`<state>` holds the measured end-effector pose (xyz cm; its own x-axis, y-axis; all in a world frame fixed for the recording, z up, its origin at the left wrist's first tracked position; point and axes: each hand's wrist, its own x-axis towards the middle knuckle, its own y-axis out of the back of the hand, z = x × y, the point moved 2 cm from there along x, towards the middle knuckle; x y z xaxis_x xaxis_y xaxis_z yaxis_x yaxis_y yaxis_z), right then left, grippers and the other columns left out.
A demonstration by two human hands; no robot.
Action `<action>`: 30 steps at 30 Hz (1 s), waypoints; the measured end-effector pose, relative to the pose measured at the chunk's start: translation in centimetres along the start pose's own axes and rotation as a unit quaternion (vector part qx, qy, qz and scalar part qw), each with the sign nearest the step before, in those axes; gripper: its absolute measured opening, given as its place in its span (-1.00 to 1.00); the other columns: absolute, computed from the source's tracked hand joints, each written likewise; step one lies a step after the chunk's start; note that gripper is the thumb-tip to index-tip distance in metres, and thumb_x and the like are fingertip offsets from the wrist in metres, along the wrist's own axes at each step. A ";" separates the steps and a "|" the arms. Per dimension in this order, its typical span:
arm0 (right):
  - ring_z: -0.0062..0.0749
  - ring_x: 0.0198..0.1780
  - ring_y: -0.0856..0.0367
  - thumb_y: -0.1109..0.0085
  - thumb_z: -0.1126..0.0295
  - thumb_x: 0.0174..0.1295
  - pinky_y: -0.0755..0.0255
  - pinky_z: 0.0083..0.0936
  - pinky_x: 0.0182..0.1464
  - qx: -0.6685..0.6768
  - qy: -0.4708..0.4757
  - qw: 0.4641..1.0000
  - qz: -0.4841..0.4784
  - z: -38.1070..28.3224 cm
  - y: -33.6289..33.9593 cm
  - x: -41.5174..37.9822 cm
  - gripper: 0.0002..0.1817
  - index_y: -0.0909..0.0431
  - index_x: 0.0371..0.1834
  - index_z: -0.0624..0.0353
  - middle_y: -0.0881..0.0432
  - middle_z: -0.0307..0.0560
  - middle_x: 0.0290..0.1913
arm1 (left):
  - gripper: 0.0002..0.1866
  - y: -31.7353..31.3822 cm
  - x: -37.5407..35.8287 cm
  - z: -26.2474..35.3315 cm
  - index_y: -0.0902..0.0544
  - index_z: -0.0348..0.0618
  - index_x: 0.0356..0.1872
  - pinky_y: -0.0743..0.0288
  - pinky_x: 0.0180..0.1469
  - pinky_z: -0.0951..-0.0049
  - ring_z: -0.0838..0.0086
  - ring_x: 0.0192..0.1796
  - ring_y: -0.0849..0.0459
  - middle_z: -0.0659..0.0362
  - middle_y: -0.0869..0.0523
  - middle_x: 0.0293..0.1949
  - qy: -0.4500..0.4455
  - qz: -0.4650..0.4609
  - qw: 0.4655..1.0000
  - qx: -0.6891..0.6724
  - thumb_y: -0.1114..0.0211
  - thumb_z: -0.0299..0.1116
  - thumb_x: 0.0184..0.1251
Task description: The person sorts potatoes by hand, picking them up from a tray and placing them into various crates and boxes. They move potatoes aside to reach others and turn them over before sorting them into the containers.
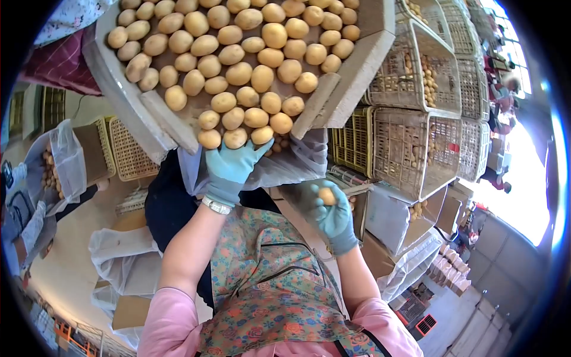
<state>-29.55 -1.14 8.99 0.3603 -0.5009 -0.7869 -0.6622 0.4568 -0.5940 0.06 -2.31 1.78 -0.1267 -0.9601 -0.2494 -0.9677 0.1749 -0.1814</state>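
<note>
Many potatoes [262, 78] lie on a wide sorting chute [354, 83] that narrows toward me. At its lower lip my left hand [232, 166], in a light blue glove, has its fingers spread, and the fingertips touch the lowest potatoes [235, 138]. Off to the right, my right hand [336, 220], gloved the same way, is closed around a single potato [326, 196]. Beneath the lip hangs a clear plastic liner [291, 166], with more potatoes partly visible inside it.
Stacked plastic crates [416, 152], some holding potatoes, rise on the right. Below them is a white box [386, 220]. On the left are a tan crate [131, 152], a plastic-lined box of potatoes [68, 163] and lined cartons [128, 262]. Another person's maroon checked clothing [65, 62] shows at upper left.
</note>
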 end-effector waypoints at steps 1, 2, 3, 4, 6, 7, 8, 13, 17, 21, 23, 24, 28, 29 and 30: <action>-0.16 0.08 -0.75 -0.09 0.20 0.65 -0.83 -0.33 -0.09 0.059 -0.036 0.996 -0.061 1.0 -1.2 0.7 -0.68 -0.59 0.30 0.06 -0.63 0.20 0.36 | -0.35 0.2 0.3 0.4 -0.13 -0.05 0.70 0.17 0.71 -0.44 -0.05 0.75 0.01 0.00 -0.10 0.72 -0.058 -0.065 0.882 0.463 0.18 0.01 0.77; -0.16 0.08 -0.75 -0.09 0.20 0.65 -0.83 -0.33 -0.09 0.062 -0.034 0.996 -0.062 2.1 -3.5 0.6 -0.68 -0.59 0.30 0.06 -0.63 0.20 0.36 | -0.35 0.1 0.4 0.3 -0.13 -0.05 0.70 0.17 0.71 -0.44 -0.05 0.75 0.01 0.00 -0.10 0.72 -0.056 -0.063 0.881 0.465 0.18 0.01 0.77; -0.12 0.13 -0.75 -0.08 0.19 0.66 -0.84 -0.31 -0.06 0.051 -0.017 0.998 -0.019 3.0 -6.5 -0.1 -0.67 -0.58 0.32 0.08 -0.62 0.21 0.37 | -0.35 0.0 0.3 0.2 -0.11 -0.06 0.70 0.17 0.72 -0.44 -0.06 0.75 0.00 0.00 -0.08 0.73 -0.057 -0.065 0.870 0.486 0.19 0.01 0.77; -0.09 0.17 -0.75 -0.06 0.19 0.67 -0.85 -0.28 -0.02 0.037 -0.002 0.999 0.023 3.6 -8.0 -0.4 -0.66 -0.57 0.34 0.09 -0.61 0.22 0.38 | -0.35 0.0 0.2 0.2 -0.09 -0.07 0.71 0.17 0.72 -0.43 -0.06 0.75 0.00 -0.01 -0.06 0.73 -0.060 -0.069 0.857 0.507 0.20 0.01 0.78; 0.00 0.19 -0.76 0.01 0.14 0.71 -0.85 -0.28 0.01 0.046 -0.021 0.998 0.032 4.3 -7.3 -0.2 -0.60 -0.53 0.39 0.14 -0.58 0.26 0.40 | -0.30 0.1 0.4 0.2 -0.10 -0.02 0.71 0.18 0.72 -0.42 -0.05 0.75 0.01 0.02 -0.06 0.74 -0.068 -0.057 0.856 0.509 0.20 0.12 0.75; 0.00 0.14 -0.78 0.03 0.08 0.71 -0.85 -0.29 -0.02 0.075 -0.084 0.993 -0.020 4.7 -6.1 0.1 -0.54 -0.51 0.40 0.17 -0.57 0.30 0.42 | -0.25 0.1 0.4 0.2 -0.11 0.02 0.72 0.20 0.72 -0.41 -0.04 0.76 0.02 0.06 -0.07 0.74 -0.073 -0.046 0.855 0.511 0.20 0.22 0.72; 0.01 0.09 -0.79 0.05 0.01 0.71 -0.85 -0.30 -0.04 0.104 -0.144 0.981 -0.073 5.1 -6.1 0.2 -0.48 -0.50 0.42 0.20 -0.55 0.33 0.43 | -0.25 0.2 0.3 0.5 -0.11 0.02 0.72 0.20 0.72 -0.41 -0.04 0.76 0.02 0.06 -0.07 0.74 -0.075 -0.047 0.854 0.512 0.20 0.22 0.72; -0.13 -0.12 -0.79 0.19 -0.35 0.61 -0.81 -0.39 -0.25 0.072 -0.184 0.978 -0.060 6.5 -6.0 0.3 -0.18 -0.60 0.33 0.25 -0.70 0.40 0.24 | -0.21 0.2 0.5 0.2 -0.12 0.00 0.72 0.20 0.72 -0.41 -0.05 0.77 0.04 0.03 -0.05 0.75 -0.072 -0.039 0.871 0.485 0.18 0.26 0.69; -0.09 -0.11 -0.80 0.13 -0.27 0.64 -0.82 -0.36 -0.21 0.088 -0.197 0.973 -0.085 6.8 -7.1 0.2 -0.25 -0.59 0.34 0.26 -0.69 0.39 0.25 | -0.23 0.1 0.6 0.1 -0.09 -0.06 0.72 0.19 0.70 -0.50 -0.10 0.76 0.05 -0.02 -0.05 0.74 -0.065 -0.050 0.877 0.474 0.17 0.18 0.71; -0.08 0.00 -0.78 -0.12 0.14 0.61 -0.81 -0.31 -0.01 0.084 -0.117 0.989 -0.036 5.9 -7.3 0.0 -0.60 -0.60 0.28 0.21 -0.66 0.27 0.30 | -0.27 0.0 0.5 0.2 -0.12 -0.03 0.71 0.17 0.69 -0.50 -0.06 0.76 0.04 0.05 -0.06 0.75 -0.048 -0.069 0.895 0.439 0.23 0.17 0.73; -0.11 0.00 -0.77 -0.21 0.24 0.57 -0.79 -0.33 0.01 -0.009 -0.046 0.999 -0.026 4.8 -7.1 -0.2 -0.73 -0.62 0.19 0.11 -0.72 0.10 0.17 | -0.27 0.3 0.4 0.2 -0.14 0.01 0.71 0.18 0.69 -0.49 -0.03 0.76 0.03 0.07 -0.06 0.75 -0.072 -0.052 0.868 0.488 0.22 0.20 0.72; -0.15 0.00 -0.77 -0.22 0.23 0.56 -0.75 -0.37 0.01 -0.057 -0.038 0.997 -0.025 4.3 -6.0 0.3 -0.76 -0.62 0.13 0.07 -0.74 0.03 0.10 | -0.26 -0.1 0.6 -0.4 -0.14 0.01 0.71 0.18 0.69 -0.50 -0.05 0.77 0.06 0.07 -0.04 0.76 -0.052 -0.068 0.883 0.462 0.22 0.21 0.72; -0.24 -0.02 -0.76 -0.28 0.37 0.47 -0.66 -0.36 0.05 -0.466 0.146 0.866 -0.103 4.3 -12.1 3.1 -0.77 -0.69 0.14 0.08 -0.76 -0.02 0.07 | -0.27 1.3 0.3 2.3 -0.16 0.06 0.71 -0.04 0.66 -0.30 0.07 0.72 -0.09 0.10 -0.17 0.71 -0.073 -0.068 0.842 0.531 0.17 0.20 0.71; -0.25 -0.02 -0.76 -0.30 0.44 0.43 -0.63 -0.34 0.07 -0.693 0.292 0.655 -0.070 4.9 -15.4 4.3 -0.75 -0.71 0.14 0.09 -0.76 -0.01 0.08 | -0.27 2.3 -0.1 3.8 -0.17 0.07 0.70 -0.11 0.63 -0.22 0.13 0.69 -0.15 0.12 -0.22 0.68 -0.087 -0.070 0.813 0.572 0.13 0.20 0.70; -0.19 0.03 -0.74 -0.29 0.57 0.28 -0.61 -0.26 0.14 -0.731 0.436 0.505 -0.143 5.4 -17.7 6.5 -0.63 -0.75 0.16 0.10 -0.76 -0.03 0.11 | -0.27 3.1 -0.2 5.3 -0.19 0.08 0.69 -0.19 0.60 -0.15 0.20 0.66 -0.21 0.13 -0.27 0.66 -0.099 -0.073 0.781 0.613 0.10 0.20 0.68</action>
<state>-11.97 -8.50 13.47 0.5747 -0.8170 0.0480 -0.6724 -0.4379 0.5968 -1.72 -0.37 -3.79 0.1195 -0.9579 -0.2610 -0.0179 0.2607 -0.9652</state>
